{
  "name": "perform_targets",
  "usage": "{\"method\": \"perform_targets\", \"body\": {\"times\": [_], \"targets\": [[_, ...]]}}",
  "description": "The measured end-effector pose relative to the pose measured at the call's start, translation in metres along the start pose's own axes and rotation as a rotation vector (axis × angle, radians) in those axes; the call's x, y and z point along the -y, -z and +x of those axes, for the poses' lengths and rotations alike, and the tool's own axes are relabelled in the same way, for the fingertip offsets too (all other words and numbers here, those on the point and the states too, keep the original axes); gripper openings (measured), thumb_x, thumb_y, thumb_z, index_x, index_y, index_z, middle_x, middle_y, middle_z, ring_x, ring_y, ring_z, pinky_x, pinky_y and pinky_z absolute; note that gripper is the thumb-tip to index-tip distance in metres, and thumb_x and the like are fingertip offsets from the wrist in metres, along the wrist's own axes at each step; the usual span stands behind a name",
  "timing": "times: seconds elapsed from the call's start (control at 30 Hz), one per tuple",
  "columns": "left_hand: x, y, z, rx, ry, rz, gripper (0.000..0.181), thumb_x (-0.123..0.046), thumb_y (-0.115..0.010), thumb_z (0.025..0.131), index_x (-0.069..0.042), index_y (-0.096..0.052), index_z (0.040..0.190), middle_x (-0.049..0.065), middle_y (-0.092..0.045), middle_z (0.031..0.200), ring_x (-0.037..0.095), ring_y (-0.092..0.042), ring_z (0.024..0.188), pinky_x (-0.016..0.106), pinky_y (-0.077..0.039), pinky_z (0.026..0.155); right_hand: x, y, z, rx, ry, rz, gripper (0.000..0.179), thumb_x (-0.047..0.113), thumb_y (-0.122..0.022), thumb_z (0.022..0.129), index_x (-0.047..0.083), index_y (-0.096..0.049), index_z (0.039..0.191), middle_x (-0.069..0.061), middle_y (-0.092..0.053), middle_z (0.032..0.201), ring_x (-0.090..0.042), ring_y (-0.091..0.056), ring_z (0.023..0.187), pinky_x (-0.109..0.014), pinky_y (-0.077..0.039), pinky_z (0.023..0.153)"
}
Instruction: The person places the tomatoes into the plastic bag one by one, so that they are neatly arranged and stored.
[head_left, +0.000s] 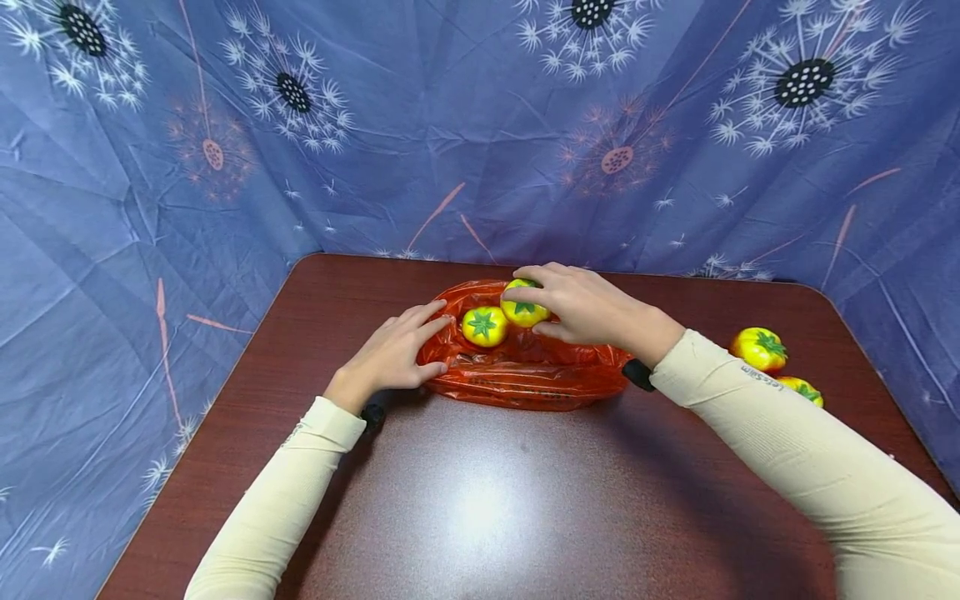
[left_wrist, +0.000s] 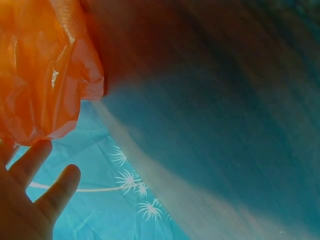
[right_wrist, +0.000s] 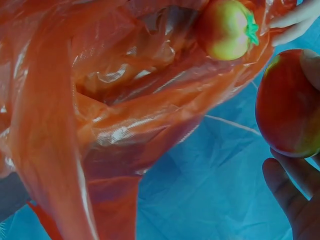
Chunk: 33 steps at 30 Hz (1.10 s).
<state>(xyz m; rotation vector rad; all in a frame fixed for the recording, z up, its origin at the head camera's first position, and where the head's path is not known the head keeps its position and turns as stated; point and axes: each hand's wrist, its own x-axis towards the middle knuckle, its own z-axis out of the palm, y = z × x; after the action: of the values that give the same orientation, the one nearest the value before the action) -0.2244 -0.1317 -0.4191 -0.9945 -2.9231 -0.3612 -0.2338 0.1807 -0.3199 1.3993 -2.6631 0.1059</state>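
Observation:
A red-orange plastic bag (head_left: 517,392) lies with its mouth spread wide on the table. My left hand (head_left: 390,350) is at its left rim, fingers spread and nearly straight; in the left wrist view a fingertip meets the plastic of the bag (left_wrist: 40,95). One red-and-yellow tomato (head_left: 483,327) with a green star-shaped top sits inside the bag. Above the opening, just right of that one, my right hand (head_left: 588,308) holds a second tomato (head_left: 523,313) between thumb and fingers. The right wrist view shows the red side of this held tomato (right_wrist: 287,107).
Two more tomatoes lie on the right of the table: one tomato (head_left: 759,348) in full view and another tomato (head_left: 806,390) partly behind the right sleeve. A blue patterned cloth (head_left: 465,125) hangs behind the brown table (head_left: 480,467).

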Motion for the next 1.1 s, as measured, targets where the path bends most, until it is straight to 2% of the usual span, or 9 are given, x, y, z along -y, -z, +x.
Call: {"method": "perform_targets", "body": {"times": [0.2,0.47,0.73,1.1], "targets": [[0.0,-0.001,0.001,0.0,-0.002,0.0,0.075,-0.047,-0.067,0.086,-0.015,-0.044,0.15,0.007,-0.03,0.164,0.029,-0.034,0.147,0.056,-0.04,0.109,-0.004,-0.008,0.004,0.012,-0.038,0.026,0.058,0.026,-0.079,0.085,0.022,-0.057,0.138,-0.015,-0.052,0.145,-0.035,-0.057,0.123,-0.051,-0.054,0.093],[0.0,-0.002,0.002,-0.005,-0.01,-0.003,0.075,-0.045,-0.068,0.085,-0.014,-0.045,0.15,0.008,-0.03,0.164,0.029,-0.034,0.147,0.057,-0.042,0.107,-0.008,-0.026,0.003,0.027,-0.08,0.088,0.057,0.02,-0.078,0.085,0.021,-0.057,0.138,-0.016,-0.048,0.147,-0.037,-0.054,0.127,-0.051,-0.056,0.088],[0.001,-0.005,0.002,0.0,-0.008,-0.01,0.075,-0.045,-0.069,0.086,-0.015,-0.044,0.15,0.007,-0.029,0.164,0.029,-0.034,0.147,0.058,-0.04,0.109,-0.011,-0.042,-0.005,0.055,-0.106,0.134,0.059,0.018,-0.078,0.085,0.019,-0.056,0.14,-0.017,-0.048,0.147,-0.038,-0.053,0.129,-0.052,-0.053,0.095],[-0.001,-0.002,0.003,0.001,-0.011,-0.01,0.076,-0.045,-0.069,0.085,-0.015,-0.045,0.15,0.007,-0.03,0.163,0.029,-0.034,0.148,0.058,-0.04,0.109,-0.023,-0.052,-0.009,0.089,-0.158,0.137,0.058,0.017,-0.076,0.086,0.017,-0.055,0.14,-0.019,-0.047,0.147,-0.041,-0.053,0.128,-0.054,-0.05,0.099]]}}
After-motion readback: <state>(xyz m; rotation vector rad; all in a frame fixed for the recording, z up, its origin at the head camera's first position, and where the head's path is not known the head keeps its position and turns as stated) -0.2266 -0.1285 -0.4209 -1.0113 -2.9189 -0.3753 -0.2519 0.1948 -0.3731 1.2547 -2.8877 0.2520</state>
